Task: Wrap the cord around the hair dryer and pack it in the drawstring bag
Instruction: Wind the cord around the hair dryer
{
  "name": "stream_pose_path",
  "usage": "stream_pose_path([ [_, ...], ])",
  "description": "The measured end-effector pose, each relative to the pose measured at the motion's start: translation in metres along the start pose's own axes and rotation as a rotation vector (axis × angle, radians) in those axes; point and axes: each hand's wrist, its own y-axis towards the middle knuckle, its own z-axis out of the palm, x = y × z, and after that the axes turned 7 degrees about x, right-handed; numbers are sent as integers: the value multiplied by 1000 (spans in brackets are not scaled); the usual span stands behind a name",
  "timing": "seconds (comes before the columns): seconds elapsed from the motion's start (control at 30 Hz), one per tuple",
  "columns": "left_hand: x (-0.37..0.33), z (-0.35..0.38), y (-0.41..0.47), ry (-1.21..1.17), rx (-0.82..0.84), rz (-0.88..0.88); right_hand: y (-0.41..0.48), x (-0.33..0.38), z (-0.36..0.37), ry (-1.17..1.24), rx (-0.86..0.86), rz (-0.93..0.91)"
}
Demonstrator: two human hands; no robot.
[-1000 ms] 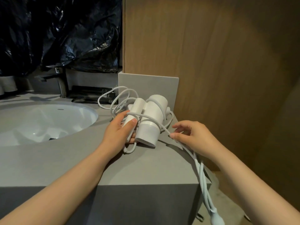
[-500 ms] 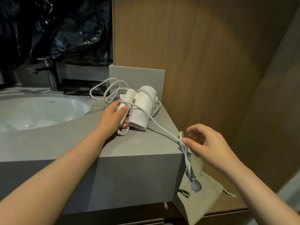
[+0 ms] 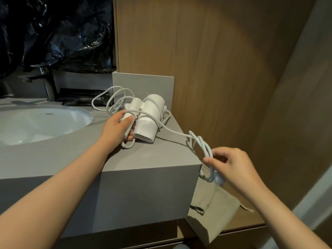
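A white hair dryer (image 3: pixel 150 119) lies folded on the grey counter (image 3: pixel 147 159) near its right corner, with several turns of white cord (image 3: pixel 172 132) over it and loose loops behind it. My left hand (image 3: pixel 119 128) grips the dryer's handle, thumb on top. From the dryer the cord runs right, off the counter's edge, to my right hand (image 3: pixel 231 168), which pinches a bunch of cord loops with the plug hanging just below. A beige drawstring bag (image 3: pixel 213 212) lies on a lower wooden shelf beneath my right hand.
A white sink basin (image 3: pixel 41 124) fills the counter's left side, with a metal tap (image 3: pixel 46 81) behind it. Black plastic sheeting (image 3: pixel 57 33) hangs at the back left. A wooden wall panel (image 3: pixel 215 69) stands close on the right, with a grey upstand (image 3: pixel 143 85) behind the dryer.
My right hand has slid along the cord away from the dryer, down and right past the counter's edge, gathering the loose end into loops. The left hand has stayed on the dryer.
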Motion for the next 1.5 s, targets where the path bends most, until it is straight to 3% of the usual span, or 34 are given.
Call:
stream_pose_path([
  [0.13, 0, 0, 0, 2, -6, -2, 21, 8, -13, 163, -84, -37],
  [0.53, -3, 0, -2, 6, 0, -4, 57, 17, -4, 303, -26, -61],
  [0.8, -3, -1, -1, 7, 13, -3, 67, 13, -5, 290, -95, -133],
  [0.97, -5, 1, -2, 9, 21, 4, 71, -2, -7, -40, -19, -127],
  [1.07, -8, 2, -4, 9, 25, 11, 73, -11, -1, -109, 9, -103],
  [1.23, -8, 2, -4, -12, 15, 8, 76, -7, 12, -48, 5, -8],
  [1.5, -1, -2, 2, -49, 23, 3, 88, 55, 53, 116, 120, -186],
])
